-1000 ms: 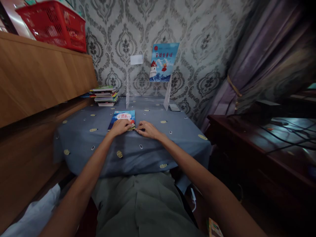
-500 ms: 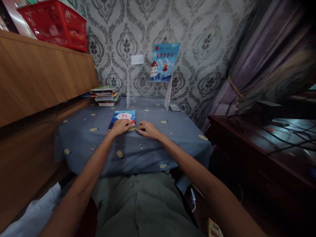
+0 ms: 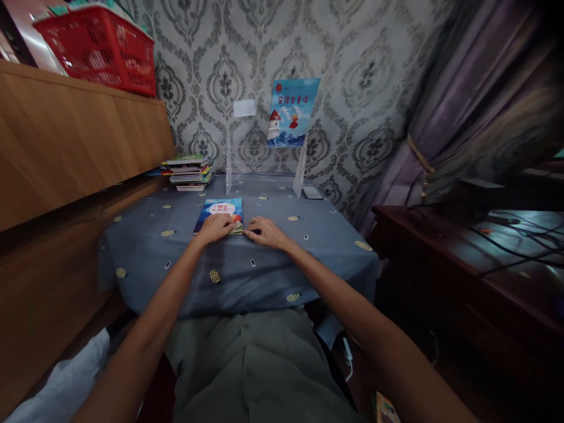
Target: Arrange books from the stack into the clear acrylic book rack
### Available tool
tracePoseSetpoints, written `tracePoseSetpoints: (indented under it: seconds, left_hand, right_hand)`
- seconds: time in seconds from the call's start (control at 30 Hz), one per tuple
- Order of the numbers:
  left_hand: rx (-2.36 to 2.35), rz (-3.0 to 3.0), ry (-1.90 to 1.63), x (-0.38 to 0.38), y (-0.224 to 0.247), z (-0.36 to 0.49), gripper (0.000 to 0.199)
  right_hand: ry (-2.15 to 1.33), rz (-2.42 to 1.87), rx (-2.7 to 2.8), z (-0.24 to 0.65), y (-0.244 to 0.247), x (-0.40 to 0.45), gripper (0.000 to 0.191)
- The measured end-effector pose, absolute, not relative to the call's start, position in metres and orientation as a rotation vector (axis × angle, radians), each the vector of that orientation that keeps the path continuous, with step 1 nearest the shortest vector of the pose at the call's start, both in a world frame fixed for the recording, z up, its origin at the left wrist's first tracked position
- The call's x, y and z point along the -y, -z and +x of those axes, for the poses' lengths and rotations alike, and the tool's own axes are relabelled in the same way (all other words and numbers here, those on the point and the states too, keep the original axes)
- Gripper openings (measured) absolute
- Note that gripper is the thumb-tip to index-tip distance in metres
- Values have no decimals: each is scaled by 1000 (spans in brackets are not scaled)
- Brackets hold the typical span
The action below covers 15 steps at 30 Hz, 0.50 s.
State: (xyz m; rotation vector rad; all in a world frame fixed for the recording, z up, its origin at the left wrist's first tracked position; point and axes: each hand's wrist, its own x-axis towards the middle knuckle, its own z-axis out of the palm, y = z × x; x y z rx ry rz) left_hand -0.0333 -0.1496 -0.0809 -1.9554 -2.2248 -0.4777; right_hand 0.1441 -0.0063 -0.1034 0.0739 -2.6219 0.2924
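Observation:
A thin blue picture book [image 3: 224, 205] lies closed on the patterned grey-blue tablecloth [image 3: 264, 261], its title in red characters on a white patch. My left hand [image 3: 215, 228] rests on the lower part of its cover, fingers laid over it and thumb toward the right edge. Beside the book's lower right corner is my right hand [image 3: 265, 232], thumb and index finger pinched together. What sits between those fingertips, if anything, cannot be made out. Farther back, a clear stand [image 3: 302, 170] carries a white label [image 3: 244, 108] and a blue storybook cover [image 3: 293, 113].
A stack of books [image 3: 190, 173] stands at the table's back left. Left of it runs a wooden cabinet [image 3: 83, 129] topped by a red basket [image 3: 106, 53]. On the right are a dark red desk [image 3: 409, 235] with tangled cables [image 3: 513, 235] and a purple curtain [image 3: 445, 111].
The whole view has shifted very slightly downward in the picture. Both hands keep nearly the same places at the book.

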Motion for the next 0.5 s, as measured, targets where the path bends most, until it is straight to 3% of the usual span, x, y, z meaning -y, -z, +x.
tracePoseSetpoints:
  seconds: [0.5]
  left_hand:
    - [2222, -1995, 486, 151, 79, -32, 37]
  right_hand:
    - [-268, 71, 2661, 145, 104, 7, 23]
